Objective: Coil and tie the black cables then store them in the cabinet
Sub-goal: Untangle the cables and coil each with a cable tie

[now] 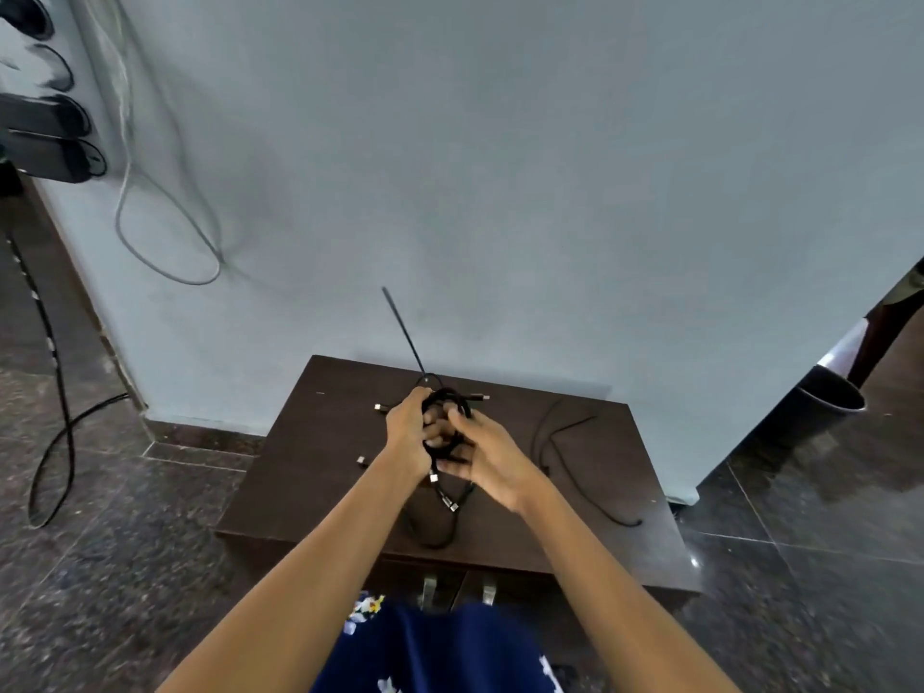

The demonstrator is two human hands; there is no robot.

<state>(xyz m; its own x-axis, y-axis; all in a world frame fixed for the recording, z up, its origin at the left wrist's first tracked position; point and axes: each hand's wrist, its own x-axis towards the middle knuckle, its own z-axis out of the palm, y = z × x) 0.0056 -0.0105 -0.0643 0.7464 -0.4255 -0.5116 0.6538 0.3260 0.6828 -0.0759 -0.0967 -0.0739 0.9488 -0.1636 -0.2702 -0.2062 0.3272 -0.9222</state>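
Item 1: coiled black cable bundle (446,417), held in the air above the cabinet top, between both hands. Several loops bunched together; loose ends w/ silver connectors (445,495) hang below the hands.

Item 2: left hand (407,432), fingers curled round the left side of the bundle, gripping it.

Item 3: right hand (482,455), fingers curled on the right/lower part of the bundle, thumb up against the loops; gripping too. Slightly motion-blurred, exact finger placement can't be told.

Item 4: thin black tie strip (402,330), sticks up straight & tilted left from the top of the bundle, in front of the wall.

Item 5: dark brown cabinet (310,467), low, set against the pale wall (500,167). Two metal handles (457,590) on the front edge, near the person's lap.

Item 6: second black cable (575,442), uncoiled, lies loose on the cabinet top, right of the hands, apart from the bundle. Small silver connectors (379,407) lie on the top left of the hands.

Item 7: grey cable loop (165,232) hanging on the wall, upper left. Black cord (55,392) trails on the dark stone floor, far left.

Item 8: dark bin (825,397), floor, right of the wall corner.

Item 9: blue patterned garment (440,652), bottom centre.
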